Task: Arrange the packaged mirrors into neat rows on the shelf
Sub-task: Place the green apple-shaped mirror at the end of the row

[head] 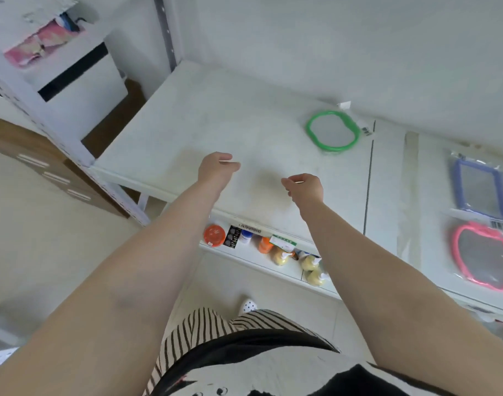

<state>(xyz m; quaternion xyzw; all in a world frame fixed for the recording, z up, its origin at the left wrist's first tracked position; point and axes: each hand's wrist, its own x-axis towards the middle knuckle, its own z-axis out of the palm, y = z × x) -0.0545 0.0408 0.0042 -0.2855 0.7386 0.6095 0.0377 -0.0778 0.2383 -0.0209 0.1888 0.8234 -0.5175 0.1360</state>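
Note:
A green-framed packaged mirror (333, 130) lies flat at the back right of the white shelf (204, 124). On the adjoining shelf section to the right lie a blue rectangular-framed mirror (479, 190) and, nearer me, a pink apple-shaped mirror (486, 257), both in clear bags. My left hand (216, 168) hovers over the shelf's middle front, fingers loosely curled and holding nothing. My right hand (306, 185) hovers a little to its right, fingers also loosely curled with nothing in them. Both hands are well short of the green mirror.
A lower shelf (253, 257) below holds an orange lid, bottles and pump dispensers. A second white rack (44, 90) with a pink package stands at the left, brown cartons behind it. The wall backs the shelf.

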